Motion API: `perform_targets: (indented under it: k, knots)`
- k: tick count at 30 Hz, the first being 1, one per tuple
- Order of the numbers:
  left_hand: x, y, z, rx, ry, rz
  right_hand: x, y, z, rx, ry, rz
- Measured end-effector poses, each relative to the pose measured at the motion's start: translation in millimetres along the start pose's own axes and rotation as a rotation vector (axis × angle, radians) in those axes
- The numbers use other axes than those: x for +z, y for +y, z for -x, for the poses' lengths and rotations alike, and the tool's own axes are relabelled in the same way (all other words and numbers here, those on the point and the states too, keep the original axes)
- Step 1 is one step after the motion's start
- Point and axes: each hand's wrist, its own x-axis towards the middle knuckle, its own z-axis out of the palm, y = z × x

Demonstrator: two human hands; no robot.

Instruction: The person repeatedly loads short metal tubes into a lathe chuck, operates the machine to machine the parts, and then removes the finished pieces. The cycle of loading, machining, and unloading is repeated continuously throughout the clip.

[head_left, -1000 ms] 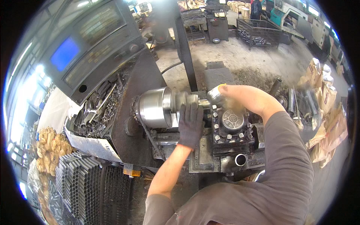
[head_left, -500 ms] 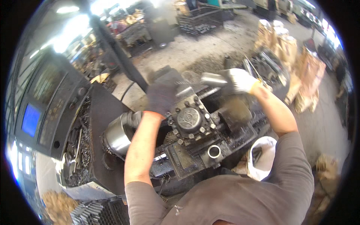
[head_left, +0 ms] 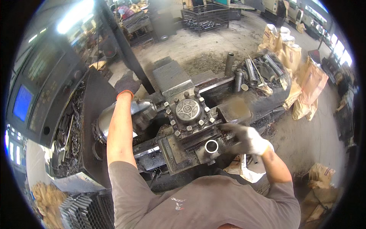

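My left hand (head_left: 128, 83), in a dark glove with an orange cuff, is at the far side of the lathe's shiny round chuck (head_left: 108, 121). Its fingers are hidden, and I cannot see whether it touches anything. Low over the right side of the lathe, my right hand (head_left: 246, 139) wears a white glove with dark fingers. Those fingers are stretched out and apart, slightly blurred, with nothing visible in them. Between my arms stands the square tool post (head_left: 188, 110), ringed with bolts. A short upright metal tube (head_left: 211, 146) with a bright rim is left of my right hand.
Several metal tubes (head_left: 251, 72) lie on the bench end at the far right, beside brown paper sacks (head_left: 310, 87). A white bag (head_left: 244, 171) holding tubes is below my right hand. At left stands a control panel (head_left: 23, 103) with a blue screen; stacked tubes (head_left: 82, 212) sit below.
My right hand has come down and nearer from the bench end, and the shiny tube beside it no longer shows there. My left hand has moved left from the tool post to the chuck.
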Motion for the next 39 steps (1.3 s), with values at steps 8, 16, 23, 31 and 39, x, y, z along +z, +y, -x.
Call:
perform_targets:
  k: [8,16,23,31,39]
  knots:
    - [5,-14,253,0.163,0.477,0.665,-14,-128,-126,-0.612,-0.400,-0.165]
    - [189,-72,478,-1.065,0.380,1.647,2,-94,-327,-0.425,-0.252,0.948]
    - [170,-141,529,-1.449,1.019,1.562,83,29,-388,-0.451,-0.803,0.524]
    - [176,-191,577,-1.048,0.547,1.210,172,-27,-435,-0.193,-1.052,0.183]
    - [175,-179,575,-1.302,0.813,1.366,81,-137,-317,-0.447,-0.452,0.495]
